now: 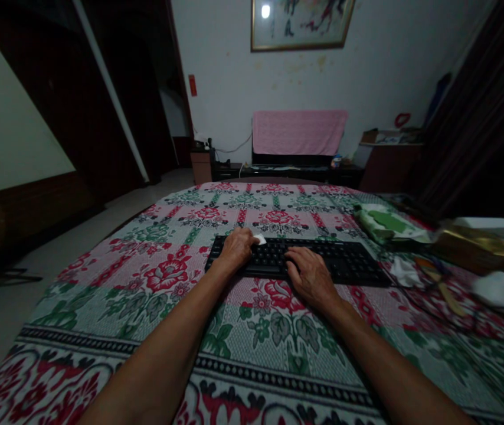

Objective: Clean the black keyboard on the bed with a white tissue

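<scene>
I found the lighting dim throughout. The framed picture (303, 25) returned one small white glare, its source undetermined. The curtain (468, 118) at right and the doorway (132, 71) at left sank to near-black. Toward both edges, wide-angle distortion slanted upright lines. The keyboard (353, 264) before me appeared soft, its key legends unreadable.

Home living room, floral tablecloth (159, 304), framed picture (300, 23), pink-draped television (298, 133)
</scene>
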{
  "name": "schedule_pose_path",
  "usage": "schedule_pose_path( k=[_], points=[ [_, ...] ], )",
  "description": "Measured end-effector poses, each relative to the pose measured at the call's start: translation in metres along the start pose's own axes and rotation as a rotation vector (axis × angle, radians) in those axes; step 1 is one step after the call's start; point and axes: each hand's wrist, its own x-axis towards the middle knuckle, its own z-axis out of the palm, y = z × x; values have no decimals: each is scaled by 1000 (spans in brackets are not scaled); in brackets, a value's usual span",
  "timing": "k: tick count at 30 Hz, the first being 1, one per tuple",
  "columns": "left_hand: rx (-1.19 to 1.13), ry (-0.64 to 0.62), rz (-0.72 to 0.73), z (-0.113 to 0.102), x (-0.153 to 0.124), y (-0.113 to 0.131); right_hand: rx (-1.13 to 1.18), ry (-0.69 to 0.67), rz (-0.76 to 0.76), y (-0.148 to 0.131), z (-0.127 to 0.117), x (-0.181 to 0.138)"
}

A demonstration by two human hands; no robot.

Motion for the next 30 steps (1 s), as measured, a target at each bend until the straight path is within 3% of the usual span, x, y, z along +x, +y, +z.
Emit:
schedule_pose_path(
  k=[5, 12, 19, 22, 30],
  points=[
    [59, 23, -90, -9, -8, -20, -4, -16, 2, -1, -2, 1],
    [93, 45, -337, -19, -17, -40, -5, -6, -2, 0, 0, 0],
    [163, 63, -625, -24, -19, -33, -8, -3, -13, 1, 2, 0],
    [165, 48, -608, -22, -18, -28, -7, 5, -6, 1, 2, 0],
    [128, 72, -402, -15, -16, -16, -11, 5, -2, 0, 2, 1]
  ],
)
